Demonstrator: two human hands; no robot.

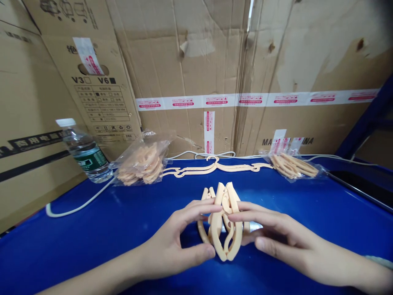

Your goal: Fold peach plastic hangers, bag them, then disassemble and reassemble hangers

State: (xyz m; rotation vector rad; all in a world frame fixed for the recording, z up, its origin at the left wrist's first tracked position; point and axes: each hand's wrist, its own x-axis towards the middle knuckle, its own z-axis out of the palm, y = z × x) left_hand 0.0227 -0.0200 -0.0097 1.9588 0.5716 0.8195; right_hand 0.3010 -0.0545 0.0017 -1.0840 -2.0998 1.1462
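At six o'clock, the left hand [181, 237] and right hand [285, 237] are holding folded hangers [217, 229], likely light, stiff, best gripped by their sides.

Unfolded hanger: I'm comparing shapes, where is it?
In the head view's centre, the unfolded hanger lies between the left bagged hangers and right bagged hangers.

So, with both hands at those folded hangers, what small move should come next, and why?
I'd perhaps press gently inward to steady the front folded hanger: fingertips of the left hand are at its left side, fingertips of the right hand at its right, and its upper ends look slightly apart.
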